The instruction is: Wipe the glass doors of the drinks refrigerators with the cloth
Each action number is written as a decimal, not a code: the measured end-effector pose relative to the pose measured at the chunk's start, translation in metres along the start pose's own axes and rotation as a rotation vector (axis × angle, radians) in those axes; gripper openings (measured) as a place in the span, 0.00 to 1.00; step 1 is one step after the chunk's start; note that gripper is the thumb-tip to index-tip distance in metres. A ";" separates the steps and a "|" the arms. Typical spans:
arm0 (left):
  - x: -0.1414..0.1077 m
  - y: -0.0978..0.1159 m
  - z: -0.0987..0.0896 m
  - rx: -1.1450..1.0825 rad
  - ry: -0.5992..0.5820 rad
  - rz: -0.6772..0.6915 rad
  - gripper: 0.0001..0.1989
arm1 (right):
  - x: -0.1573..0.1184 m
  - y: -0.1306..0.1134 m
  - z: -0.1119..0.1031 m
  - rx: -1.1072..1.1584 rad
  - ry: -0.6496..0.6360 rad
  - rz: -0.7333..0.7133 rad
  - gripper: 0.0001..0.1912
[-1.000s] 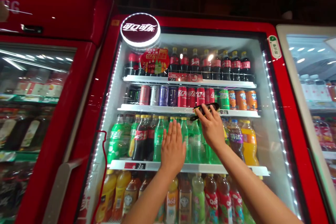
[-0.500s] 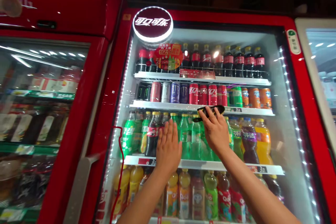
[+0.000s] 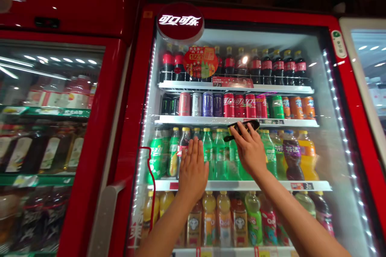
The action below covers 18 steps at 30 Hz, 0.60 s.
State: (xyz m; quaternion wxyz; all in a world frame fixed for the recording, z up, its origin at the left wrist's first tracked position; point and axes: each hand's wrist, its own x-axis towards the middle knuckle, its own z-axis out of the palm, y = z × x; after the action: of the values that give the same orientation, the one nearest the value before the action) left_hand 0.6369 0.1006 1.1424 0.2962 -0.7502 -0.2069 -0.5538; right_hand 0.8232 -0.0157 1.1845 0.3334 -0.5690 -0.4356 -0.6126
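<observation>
My left hand point(image 3: 193, 172) is raised flat with its fingers stretched upward, in front of the glass door of a lit drinks fridge point(image 3: 320, 48). Whether its palm touches the glass, I cannot tell. To its right, my right hand point(image 3: 249, 149) is closed on a dark, flat, oval-ended object with a yellow part point(image 3: 255, 124); its exact kind is unclear, as fingers cover much of it. Behind both hands, seen through the door, are green soda bottles point(image 3: 219, 154) on the third shelf and a row of drink cans point(image 3: 229, 105) above.
A grey door handle point(image 3: 105, 217) stands at lower left, with another red fridge point(image 3: 72, 4) beyond it. A round sign point(image 3: 181, 32) hangs at the door's top left. At the right edge is a pale-framed fridge point(image 3: 358, 56).
My view has shifted, so the fridge and its bottles appear farther right, while both hands keep nearly the same place in the picture. The round sign's white glowing rim has gone dark.
</observation>
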 end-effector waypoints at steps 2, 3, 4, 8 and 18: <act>0.002 -0.006 0.000 -0.002 -0.001 0.000 0.43 | 0.015 -0.019 0.007 0.001 0.022 0.039 0.32; 0.002 -0.008 0.000 -0.004 -0.001 0.000 0.43 | 0.018 -0.030 0.010 0.001 0.021 0.038 0.32; 0.003 -0.009 -0.001 -0.006 -0.002 0.000 0.43 | 0.017 -0.041 0.011 0.001 0.013 0.021 0.32; 0.000 -0.011 -0.005 0.003 -0.003 0.008 0.43 | -0.016 -0.058 0.006 0.009 -0.065 -0.137 0.32; -0.012 -0.043 -0.014 0.055 0.013 0.000 0.39 | 0.022 -0.081 0.015 -0.009 -0.015 0.030 0.29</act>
State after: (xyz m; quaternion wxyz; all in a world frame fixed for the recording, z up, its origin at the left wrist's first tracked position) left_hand 0.5964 0.1231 1.1435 0.3179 -0.7382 -0.2201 -0.5527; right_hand 0.7529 0.0325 1.1929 0.3367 -0.5816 -0.4270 -0.6050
